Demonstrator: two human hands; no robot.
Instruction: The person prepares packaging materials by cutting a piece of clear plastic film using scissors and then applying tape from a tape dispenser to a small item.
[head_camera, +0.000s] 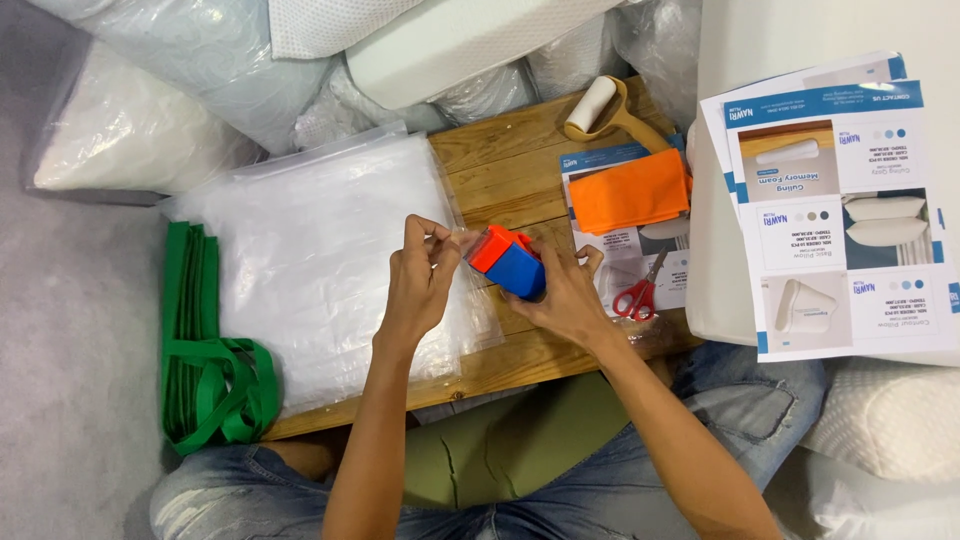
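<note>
Basically one view, head cam, looking down.

Risks, as judgement:
- Tape end pinched at left fingertips (432, 240), stretched short from dispenser (510, 263). Could fold back and stick to itself, or to the fingers, if tension drops.
- Could also snag on the plastic bags (310, 240) lying directly under left hand (420, 280); thin film, likely to lift or tear with it.
- Cutter edge of dispenser sits close to right hand (565, 295) fingers. Possible nick if grip slips.
- Scissors (640, 292) just beside right hand, blades closed; low risk, but within elbow sweep.
- Orange cloth (630, 190) and roller (600, 108) further back on wooden board (500, 160), well apart. No concern.

Hand pose:
- Left: raised over bags, thumb and forefinger pinching clear tape end, other fingers loosely curled, forearm coming up from lower middle.
- Right: wrapped around blue-and-red dispenser from below and behind, closed grip, thumb side toward camera, wrist resting near board edge.
- Dispenser held between both hands, above the seam where bags meet bare board, tilted with red part up-left.

Green bags (205, 350) at far left, leaflets (840, 210) at right; untouched.
</note>
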